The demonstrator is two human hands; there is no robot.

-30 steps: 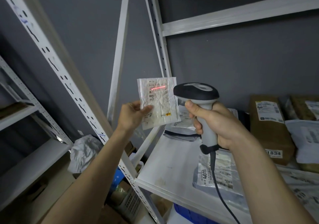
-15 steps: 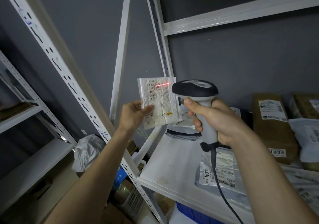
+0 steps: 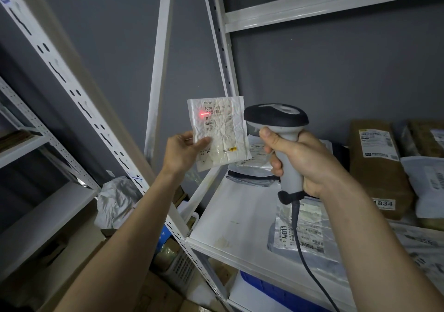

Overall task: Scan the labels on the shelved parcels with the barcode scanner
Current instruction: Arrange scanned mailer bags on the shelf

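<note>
My left hand [image 3: 183, 152] pinches the lower left corner of a small white padded parcel [image 3: 222, 134] and holds it upright in front of the shelf post. A red laser line falls on the left part of its printed label, near the barcode. My right hand [image 3: 305, 160] grips the grey handle of the barcode scanner [image 3: 276, 117], index finger at the trigger, its dark head aimed at the parcel from the right. The scanner cable hangs down past my right forearm.
The white shelf [image 3: 230, 220] carries a grey bag marked 4011 [image 3: 302, 234], a brown parcel marked 1834 [image 3: 377, 167] and more bags at the right. A slanted perforated post [image 3: 79, 105] runs on the left. A crumpled grey bag [image 3: 117, 198] and boxes lie below.
The red laser line has shifted from the right side of the label to its left side. Both hands and the parcel stay nearly where they were.
</note>
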